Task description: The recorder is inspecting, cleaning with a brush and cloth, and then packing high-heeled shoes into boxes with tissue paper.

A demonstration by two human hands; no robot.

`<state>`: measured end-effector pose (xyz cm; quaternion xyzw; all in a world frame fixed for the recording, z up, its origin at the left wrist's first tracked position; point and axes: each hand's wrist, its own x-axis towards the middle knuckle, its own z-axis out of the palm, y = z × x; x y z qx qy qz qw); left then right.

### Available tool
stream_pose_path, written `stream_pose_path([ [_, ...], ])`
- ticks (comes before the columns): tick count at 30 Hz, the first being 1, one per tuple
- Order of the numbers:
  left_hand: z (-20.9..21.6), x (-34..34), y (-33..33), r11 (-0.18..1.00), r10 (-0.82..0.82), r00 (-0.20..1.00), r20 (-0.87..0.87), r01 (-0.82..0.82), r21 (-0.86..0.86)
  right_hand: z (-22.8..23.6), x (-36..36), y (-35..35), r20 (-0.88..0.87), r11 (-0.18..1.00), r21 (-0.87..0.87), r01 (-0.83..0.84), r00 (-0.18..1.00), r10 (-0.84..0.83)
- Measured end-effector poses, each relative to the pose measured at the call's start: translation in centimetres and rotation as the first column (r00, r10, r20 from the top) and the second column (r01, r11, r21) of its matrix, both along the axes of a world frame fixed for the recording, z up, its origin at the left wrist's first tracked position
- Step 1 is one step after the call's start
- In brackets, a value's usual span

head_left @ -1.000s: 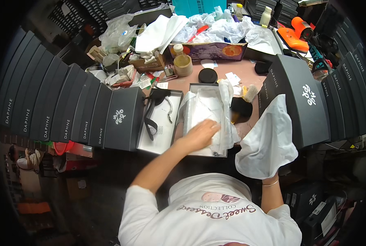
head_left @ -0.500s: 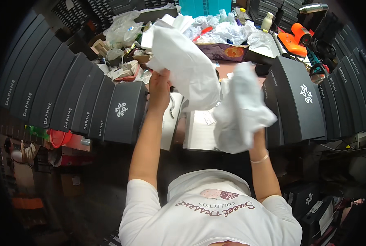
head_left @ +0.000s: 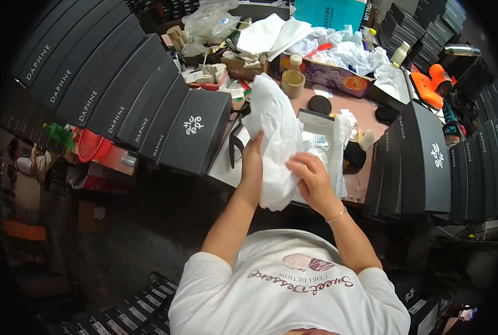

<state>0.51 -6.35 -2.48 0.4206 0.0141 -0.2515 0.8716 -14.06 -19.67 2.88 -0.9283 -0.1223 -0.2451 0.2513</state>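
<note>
A long bundle of white tissue paper [head_left: 276,145] stands nearly upright between my hands, above the table's front edge. My left hand [head_left: 253,159] is closed on its left side. At its right side, the bent fingers of my right hand [head_left: 313,178] press into the paper. Whatever the paper may wrap is hidden. Behind the bundle lies an open white box [head_left: 319,125] with a small label and white paper along its right wall. To the left, partly covered by my hand, a white box part [head_left: 222,167] has a black strap-like piece [head_left: 233,152] over it.
Dark grey shoeboxes [head_left: 190,131] stand in a row on the left, and more boxes [head_left: 422,162] on the right. Farther back are a jar of yellowish liquid [head_left: 293,81], a round black lid [head_left: 319,105], a carton of crumpled paper [head_left: 338,75] and an orange tool [head_left: 427,89].
Both hands have come together on one paper bundle; before, each held its own white paper. The view has turned, showing more of the table and the open box.
</note>
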Motion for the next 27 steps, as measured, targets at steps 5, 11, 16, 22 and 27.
stream_pose_path([
  [5,-3.0,0.9,5.0,0.993,0.101,0.993,0.059,-0.104,0.047,-0.2,-0.2,-0.1,-0.28,0.451,0.865,0.221,0.957,0.068],
  [11,7.5,-9.5,11.0,0.764,-0.209,0.488,0.848,-0.46,0.453,0.0,2.5,3.9,-0.242,0.738,0.662,0.129,0.969,0.047],
  [16,4.5,-8.6,13.3,0.694,0.061,0.864,0.5,-0.396,0.601,0.9,2.6,6.7,-0.386,0.556,0.812,0.178,0.878,0.284],
  [22,6.4,-6.8,18.5,0.59,0.077,0.641,0.764,-0.647,0.483,2.2,3.0,2.8,-0.487,0.77,0.61,-0.186,0.679,0.55],
  [27,10.0,-6.3,23.9,0.402,0.541,0.468,0.699,-0.874,0.274,1.4,7.0,2.0,-0.629,0.976,-0.09,-0.199,0.771,0.099],
])
